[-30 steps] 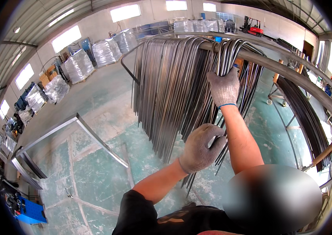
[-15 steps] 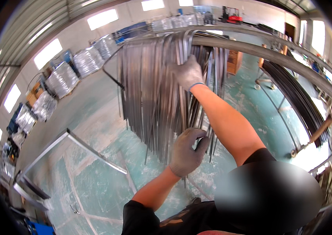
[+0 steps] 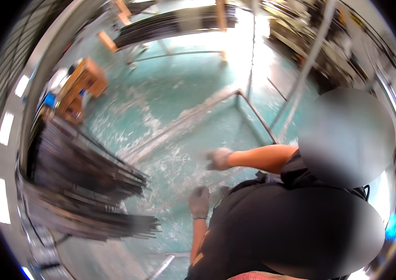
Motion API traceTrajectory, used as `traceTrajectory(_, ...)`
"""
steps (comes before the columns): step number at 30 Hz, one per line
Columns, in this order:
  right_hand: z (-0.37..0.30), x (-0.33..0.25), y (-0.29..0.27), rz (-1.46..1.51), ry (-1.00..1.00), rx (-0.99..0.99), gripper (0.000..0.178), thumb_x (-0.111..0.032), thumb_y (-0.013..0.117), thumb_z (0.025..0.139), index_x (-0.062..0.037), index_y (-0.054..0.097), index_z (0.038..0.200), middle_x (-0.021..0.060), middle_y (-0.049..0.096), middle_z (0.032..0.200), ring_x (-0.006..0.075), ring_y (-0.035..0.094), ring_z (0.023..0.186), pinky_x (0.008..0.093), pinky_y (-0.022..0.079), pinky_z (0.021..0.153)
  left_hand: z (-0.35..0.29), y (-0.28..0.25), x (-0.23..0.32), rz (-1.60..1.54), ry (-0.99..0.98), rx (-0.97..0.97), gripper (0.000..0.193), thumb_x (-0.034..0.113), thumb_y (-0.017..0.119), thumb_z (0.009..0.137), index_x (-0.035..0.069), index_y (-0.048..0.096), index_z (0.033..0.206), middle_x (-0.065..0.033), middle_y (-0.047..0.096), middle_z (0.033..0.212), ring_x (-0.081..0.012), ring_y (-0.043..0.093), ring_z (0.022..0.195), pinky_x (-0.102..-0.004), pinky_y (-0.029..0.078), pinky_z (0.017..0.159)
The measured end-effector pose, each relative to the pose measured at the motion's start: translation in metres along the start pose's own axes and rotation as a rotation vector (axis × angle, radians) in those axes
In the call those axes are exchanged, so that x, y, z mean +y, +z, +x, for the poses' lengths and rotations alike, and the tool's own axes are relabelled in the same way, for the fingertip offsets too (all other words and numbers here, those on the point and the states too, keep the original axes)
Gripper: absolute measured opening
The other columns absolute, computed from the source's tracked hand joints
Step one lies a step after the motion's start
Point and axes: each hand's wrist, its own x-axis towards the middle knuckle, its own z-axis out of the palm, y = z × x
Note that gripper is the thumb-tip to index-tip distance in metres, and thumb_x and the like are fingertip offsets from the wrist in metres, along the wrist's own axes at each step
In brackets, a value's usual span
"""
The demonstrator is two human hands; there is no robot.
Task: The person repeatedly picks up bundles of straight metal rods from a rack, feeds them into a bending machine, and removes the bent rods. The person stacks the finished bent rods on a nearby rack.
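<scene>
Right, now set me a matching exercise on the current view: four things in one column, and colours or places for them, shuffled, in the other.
1. Right hand
2. Metal rods
3. Wooden cabinet
4. Floor

A. Green with pale scuffs
B. Dark, bunched at the picture's left
C. In a greyish glove, near the picture's middle
D. Orange-brown, toward the picture's upper left

Pairs: 1-C, 2-B, 3-D, 4-A

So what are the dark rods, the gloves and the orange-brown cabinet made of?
Dark rods: probably metal, being thin and stiff-looking; blur hides the finish. Gloves: likely fabric, matte grey, showing no shine. Orange-brown cabinet: perhaps wood, from its colour; finish unclear.
</scene>
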Motion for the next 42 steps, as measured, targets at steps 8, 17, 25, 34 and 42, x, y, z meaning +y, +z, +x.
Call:
traceTrajectory(8,-0.313,0.352,0.059,0.622,1.156,0.664,0.048,-0.047,0.072,0.090,-0.0063,0.079,0.113,0.0206,0.077,0.116,0.0373,0.073,0.113,0.0466,0.054,0.101,0.008,0.106,-0.074,0.250,-0.159,-0.276,0.029,0.028,0.068,0.092,0.000,0.075,0.091,-0.0098,0.075,0.082,-0.0181,0.070,0.079,-0.0389,0.054,0.075)
traceTrajectory(17,-0.463,0.472,0.084,0.767,1.265,0.663,0.048,-0.045,0.076,0.090,-0.0085,0.075,0.121,0.0194,0.075,0.123,0.0349,0.069,0.121,0.0431,0.054,0.103,0.038,0.381,0.192,-0.156,-0.211,-0.230,0.019,0.012,0.065,0.098,-0.002,0.067,0.111,-0.0073,0.070,0.087,-0.0173,0.066,0.075,-0.0333,0.055,0.068)
traceTrajectory(25,-0.475,0.527,-0.108,0.720,0.756,0.702,0.050,-0.038,0.073,0.094,-0.0024,0.068,0.128,0.0193,0.076,0.115,0.0342,0.072,0.110,0.0432,0.055,0.096,0.001,0.662,0.302,0.344,0.455,-0.982,0.021,0.016,0.070,0.097,-0.001,0.072,0.111,-0.0090,0.074,0.092,-0.0143,0.068,0.084,-0.0315,0.055,0.079)
traceTrajectory(34,-0.511,0.679,-0.276,0.543,0.869,0.871,0.045,-0.036,0.075,0.093,-0.0033,0.069,0.124,0.0176,0.076,0.110,0.0360,0.072,0.107,0.0453,0.056,0.093,0.129,0.898,0.432,0.529,0.447,-1.087,0.031,0.026,0.066,0.095,0.004,0.075,0.114,-0.0192,0.076,0.107,-0.0284,0.073,0.103,-0.0391,0.055,0.091)
traceTrajectory(42,-0.437,0.786,-0.370,0.859,1.118,0.971,0.037,-0.030,0.076,0.093,-0.0024,0.074,0.119,0.0179,0.077,0.110,0.0282,0.074,0.104,0.0403,0.055,0.093,0.320,0.983,0.506,0.511,0.275,-0.824,0.041,0.034,0.066,0.093,0.004,0.076,0.120,-0.0205,0.077,0.113,-0.0325,0.074,0.111,-0.0433,0.055,0.097)
